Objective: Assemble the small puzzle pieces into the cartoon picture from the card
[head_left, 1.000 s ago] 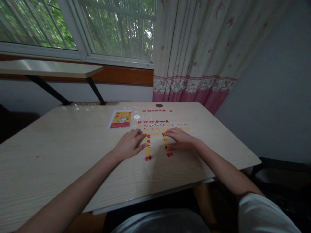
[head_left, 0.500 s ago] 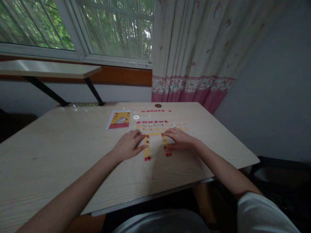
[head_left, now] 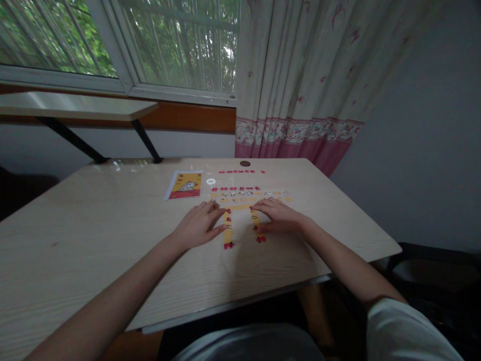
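Observation:
Jigsaw pieces form a partial yellow border (head_left: pixel 227 235) on the table, with a top row, two sides and red lower ends. My left hand (head_left: pixel 199 223) rests at its left side, thumb and index finger spread, their tips touching the strip's edge. Across from it, my right hand (head_left: pixel 278 215) lies against the right side strip (head_left: pixel 257 220), its fingers apart and partly covering the pieces. Neither hand grips a piece. Just beyond the border are rows of loose yellow and white pieces (head_left: pixel 246 194) and a row of red pieces (head_left: pixel 233 189).
A picture card (head_left: pixel 185 185) with a white animal on yellow and red lies left of the loose pieces. Another red row (head_left: pixel 236 172) sits farther back, near a round brown disc (head_left: pixel 245 163). A raised shelf (head_left: pixel 75 106) stands at the back left; a curtain (head_left: pixel 293 100) hangs behind.

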Tool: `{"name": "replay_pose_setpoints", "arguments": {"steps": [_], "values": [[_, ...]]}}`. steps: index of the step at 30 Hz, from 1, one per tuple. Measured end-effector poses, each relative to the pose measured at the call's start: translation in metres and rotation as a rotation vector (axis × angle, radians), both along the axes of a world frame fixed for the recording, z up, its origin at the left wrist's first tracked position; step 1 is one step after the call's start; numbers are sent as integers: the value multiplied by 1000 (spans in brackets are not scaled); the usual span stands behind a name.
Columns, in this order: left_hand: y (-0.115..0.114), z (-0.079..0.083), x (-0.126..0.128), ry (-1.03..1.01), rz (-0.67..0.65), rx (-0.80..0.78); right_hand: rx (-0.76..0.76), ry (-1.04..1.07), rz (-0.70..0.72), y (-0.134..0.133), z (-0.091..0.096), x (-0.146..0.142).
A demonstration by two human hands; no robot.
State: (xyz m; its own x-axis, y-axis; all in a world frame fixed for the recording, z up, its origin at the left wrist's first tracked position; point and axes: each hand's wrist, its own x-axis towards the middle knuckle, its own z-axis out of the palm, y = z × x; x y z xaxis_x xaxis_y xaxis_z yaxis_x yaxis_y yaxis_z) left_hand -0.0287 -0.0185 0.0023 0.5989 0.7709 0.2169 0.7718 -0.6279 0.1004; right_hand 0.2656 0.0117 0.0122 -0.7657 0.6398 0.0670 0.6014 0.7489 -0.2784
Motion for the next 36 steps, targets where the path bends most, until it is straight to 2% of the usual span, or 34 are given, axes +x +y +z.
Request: {"name": "replay_pose_setpoints", "arguments": {"steps": [14,18,21,23,26,31,36], "values": [[-1,2,0,35,13,6,46,55,16,8,1,3],[-1,2,0,12,26,10,129,158,-71,41,6,14],[-1,3,0,-8,22,13,135,95,-234,81,7,24],[-1,3,0,-16,25,20,122,12,-418,108,4,29],[-2,3,0,-14,60,33,130,-6,-547,139,-1,30],[-2,2,-2,-9,116,56,113,-7,-635,161,-10,18],[-1,1,-3,1,124,54,65,-5,-660,174,-10,8]]}}
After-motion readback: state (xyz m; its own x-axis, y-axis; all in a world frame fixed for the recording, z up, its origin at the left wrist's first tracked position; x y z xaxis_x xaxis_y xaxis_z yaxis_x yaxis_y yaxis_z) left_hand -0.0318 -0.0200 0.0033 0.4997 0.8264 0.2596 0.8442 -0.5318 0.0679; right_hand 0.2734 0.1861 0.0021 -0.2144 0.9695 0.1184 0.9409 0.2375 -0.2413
